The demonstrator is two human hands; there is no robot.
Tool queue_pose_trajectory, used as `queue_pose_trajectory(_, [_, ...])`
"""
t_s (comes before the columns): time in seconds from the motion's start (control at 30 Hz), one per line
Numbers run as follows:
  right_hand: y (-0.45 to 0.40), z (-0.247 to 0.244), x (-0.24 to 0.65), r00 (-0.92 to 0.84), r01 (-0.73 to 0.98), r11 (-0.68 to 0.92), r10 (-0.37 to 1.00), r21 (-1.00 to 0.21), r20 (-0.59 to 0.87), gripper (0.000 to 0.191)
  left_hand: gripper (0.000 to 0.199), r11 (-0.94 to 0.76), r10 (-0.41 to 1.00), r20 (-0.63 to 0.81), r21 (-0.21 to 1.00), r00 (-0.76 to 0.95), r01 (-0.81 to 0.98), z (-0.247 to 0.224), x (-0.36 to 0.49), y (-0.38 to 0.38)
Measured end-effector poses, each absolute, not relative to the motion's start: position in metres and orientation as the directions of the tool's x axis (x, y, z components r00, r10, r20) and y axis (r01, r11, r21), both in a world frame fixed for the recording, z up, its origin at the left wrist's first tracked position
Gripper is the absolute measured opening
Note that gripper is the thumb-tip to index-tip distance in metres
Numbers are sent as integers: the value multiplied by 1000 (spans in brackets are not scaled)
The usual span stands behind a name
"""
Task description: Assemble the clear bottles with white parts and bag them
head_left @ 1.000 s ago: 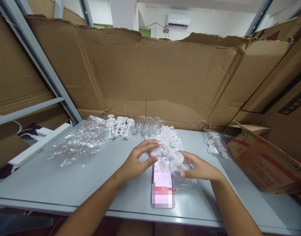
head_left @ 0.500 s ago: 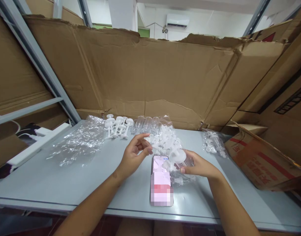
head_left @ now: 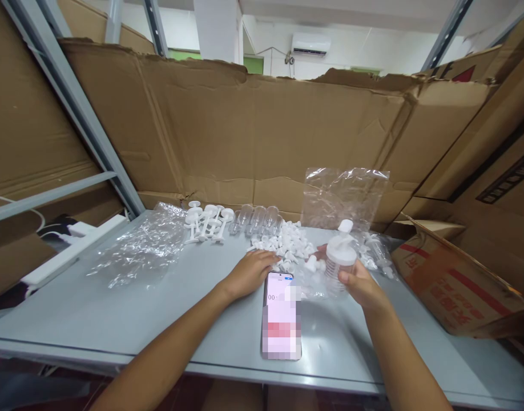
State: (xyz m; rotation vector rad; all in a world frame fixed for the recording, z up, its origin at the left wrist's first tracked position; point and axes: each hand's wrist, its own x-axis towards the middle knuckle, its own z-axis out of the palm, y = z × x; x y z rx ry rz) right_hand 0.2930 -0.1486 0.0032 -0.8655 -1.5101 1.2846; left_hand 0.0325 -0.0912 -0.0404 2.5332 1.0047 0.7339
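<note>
My right hand (head_left: 365, 285) is closed round a clear ribbed plastic container (head_left: 334, 275) with a white lid. Above the lid shows a small white plastic piece (head_left: 345, 226). A clear plastic bag (head_left: 343, 197) stands up behind the container; whether my fingers hold it too, I cannot tell. My left hand (head_left: 251, 275) reaches palm down to the near edge of a pile of small white plastic pieces (head_left: 290, 242), fingers stretched forward, thumb hidden. Just below it lies a phone (head_left: 280, 314) with its screen lit.
Several white plungers (head_left: 208, 221) and clear plastic tubes (head_left: 257, 218) lie at the back. Crumpled clear plastic (head_left: 146, 245) is on the left, near a white power strip (head_left: 73, 251). A cardboard box (head_left: 459, 279) stands right; a cardboard wall (head_left: 262, 131) closes the back.
My left hand has come down onto the white pieces. My right hand has moved right with the container, and the clear bag now rises behind it.
</note>
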Motion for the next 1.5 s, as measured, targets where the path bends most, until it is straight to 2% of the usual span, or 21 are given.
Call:
queue_pose_trajectory(0.17, [-147,4,289,-359,-46,207,909,-977,210,56,24,-709,699,276,386,660,590,-45,37,-82])
queue_pose_trajectory(0.5, [-142,5,285,-270,31,196,946,-980,181,44,15,-636,766,285,466,576,615,-45,23,-81])
queue_pose_trajectory(0.7, [-145,8,288,-387,-122,174,898,-977,208,56,14,-630,772,285,466,569,621,-47,21,-81])
queue_pose_trajectory(0.87, [-144,10,290,-375,-29,172,911,-985,170,48,19,-622,780,304,477,548,621,-42,21,-84])
queue_pose_trajectory(1.0, [-143,11,299,-423,50,105,903,-993,75,41,27,-579,815,473,646,334,497,-27,16,-88])
queue_pose_trajectory(1.13, [-144,12,307,-560,84,-34,825,-996,-75,43,19,-573,816,577,796,44,194,-11,10,-97])
queue_pose_trajectory(1.27, [-144,10,304,-654,159,-82,738,-984,-168,42,18,-614,781,602,789,-165,-30,-2,5,-106])
queue_pose_trajectory(1.37, [-144,7,299,-705,189,-42,690,-981,-165,40,15,-691,718,683,722,-131,-20,1,4,-109])
queue_pose_trajectory(1.43, [-143,6,296,-732,198,-20,662,-980,-161,39,13,-711,698,715,699,-36,77,2,4,-110])
queue_pose_trajectory(1.5, [-143,5,295,-747,205,-2,646,-979,-158,39,16,-682,727,682,704,77,196,3,6,-110])
